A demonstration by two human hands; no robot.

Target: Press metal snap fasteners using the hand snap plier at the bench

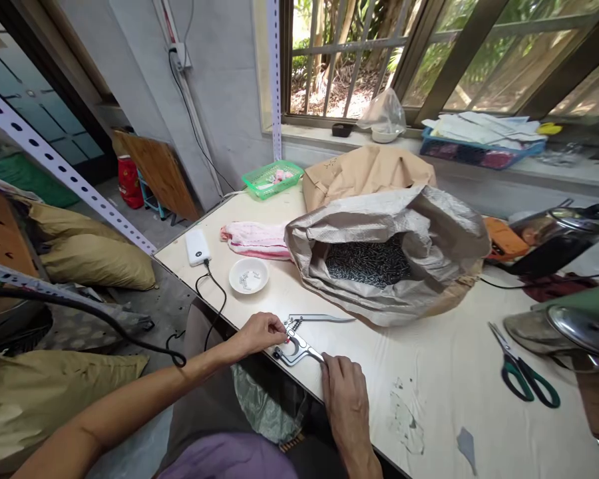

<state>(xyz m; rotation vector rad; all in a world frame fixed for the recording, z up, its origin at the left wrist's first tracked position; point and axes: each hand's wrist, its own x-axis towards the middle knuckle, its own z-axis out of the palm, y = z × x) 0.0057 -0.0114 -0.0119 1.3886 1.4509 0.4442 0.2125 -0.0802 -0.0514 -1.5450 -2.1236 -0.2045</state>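
Observation:
Near the table's front edge lies a grey plier-like hand tool (299,351) with a coil spring, a C-shaped jaw and spread handles. My right hand (347,392) has its fingers closed around the end of the tool's lower handle. At the tool's head, my left hand (260,332) pinches with thumb and forefinger; whatever sits between the fingertips is too small to make out. A small red part shows beside them. Beyond my left hand, a white bowl (234,274) contains small silvery pieces. An open sack (324,293) behind the tool holds many small dark metal pieces (369,261).
A white power bank (197,247) with a black cable lies at the left edge. Near it are a pink-and-white cloth (257,238) and a green basket (264,193). Green-handled scissors (522,372) and a metal container (539,330) are at right.

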